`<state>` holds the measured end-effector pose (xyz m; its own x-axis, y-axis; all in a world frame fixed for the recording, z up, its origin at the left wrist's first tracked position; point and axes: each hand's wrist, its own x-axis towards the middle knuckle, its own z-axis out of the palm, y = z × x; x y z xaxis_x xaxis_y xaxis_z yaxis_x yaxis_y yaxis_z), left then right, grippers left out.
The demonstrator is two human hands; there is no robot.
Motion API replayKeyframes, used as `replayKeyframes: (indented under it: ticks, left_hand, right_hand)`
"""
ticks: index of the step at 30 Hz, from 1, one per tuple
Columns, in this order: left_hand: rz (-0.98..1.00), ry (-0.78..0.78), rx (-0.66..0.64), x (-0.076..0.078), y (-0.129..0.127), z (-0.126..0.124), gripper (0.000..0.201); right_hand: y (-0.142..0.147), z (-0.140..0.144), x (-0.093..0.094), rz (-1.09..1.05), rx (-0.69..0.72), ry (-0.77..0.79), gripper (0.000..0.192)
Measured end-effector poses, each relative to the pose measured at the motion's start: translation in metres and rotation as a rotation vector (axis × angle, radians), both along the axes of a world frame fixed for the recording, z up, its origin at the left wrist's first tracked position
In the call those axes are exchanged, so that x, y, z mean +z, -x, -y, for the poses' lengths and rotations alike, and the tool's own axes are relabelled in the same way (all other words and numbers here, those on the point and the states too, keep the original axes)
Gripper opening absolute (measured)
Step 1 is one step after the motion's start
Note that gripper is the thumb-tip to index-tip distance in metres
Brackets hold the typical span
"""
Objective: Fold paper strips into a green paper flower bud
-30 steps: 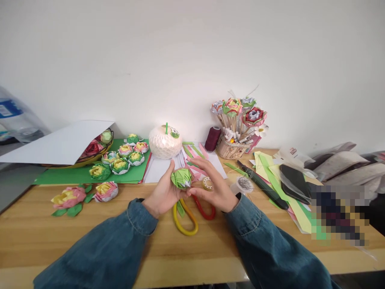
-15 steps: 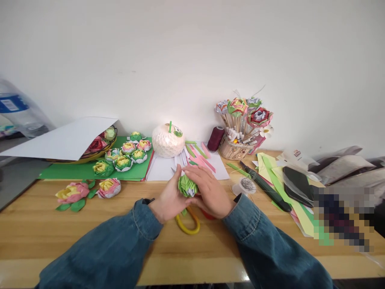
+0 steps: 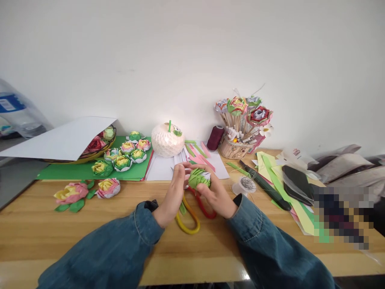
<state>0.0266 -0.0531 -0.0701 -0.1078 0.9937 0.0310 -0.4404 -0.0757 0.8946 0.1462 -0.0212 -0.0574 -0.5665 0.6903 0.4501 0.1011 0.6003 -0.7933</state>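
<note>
A green folded paper flower (image 3: 199,178) with white edges sits between both hands above the wooden table (image 3: 60,228). My right hand (image 3: 217,193) cups it from below and the right. My left hand (image 3: 175,192) pinches its left side with the fingertips. Under the hands lie scissors with a yellow handle loop (image 3: 188,223) and a red handle loop (image 3: 206,208).
Several finished paper flowers (image 3: 122,156) lie on green paper at the left, two more (image 3: 87,192) on the table. A white ball lamp (image 3: 167,139), a thread spool (image 3: 215,137), a basket of stemmed flowers (image 3: 240,124), a wire reel (image 3: 246,184) and paper strips stand behind and right.
The paper flower has been turned and shifted a little right between the hands. My right hand moved from covering its top to holding it from below; my left fingers now pinch its side.
</note>
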Motion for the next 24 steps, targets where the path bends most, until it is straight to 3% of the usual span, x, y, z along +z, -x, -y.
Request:
replayKeyframes:
  ticks: [4, 7, 11, 17, 24]
  left_hand:
    - [-0.316, -0.288, 0.033, 0.005, 0.004, 0.005, 0.034]
    - [-0.652, -0.488, -0.040, 0.006, 0.004, 0.009, 0.060]
    - [-0.929, -0.603, -0.034, -0.001, 0.001, 0.009, 0.085]
    - [-1.017, -0.641, -0.033, -0.006, 0.000, 0.008, 0.095]
    - [-0.905, -0.632, -0.109, 0.000, 0.002, 0.012, 0.099]
  right_hand:
    - [-0.003, -0.005, 0.002, -0.063, 0.032, 0.188, 0.054]
    - [-0.004, -0.007, 0.000, -0.079, 0.028, 0.171, 0.056]
    - [-0.003, -0.006, -0.003, -0.066, 0.019, 0.170, 0.068]
    - [-0.001, -0.002, -0.004, -0.012, 0.041, 0.175, 0.068]
    - [-0.001, 0.005, 0.005, -0.166, -0.100, 0.028, 0.028]
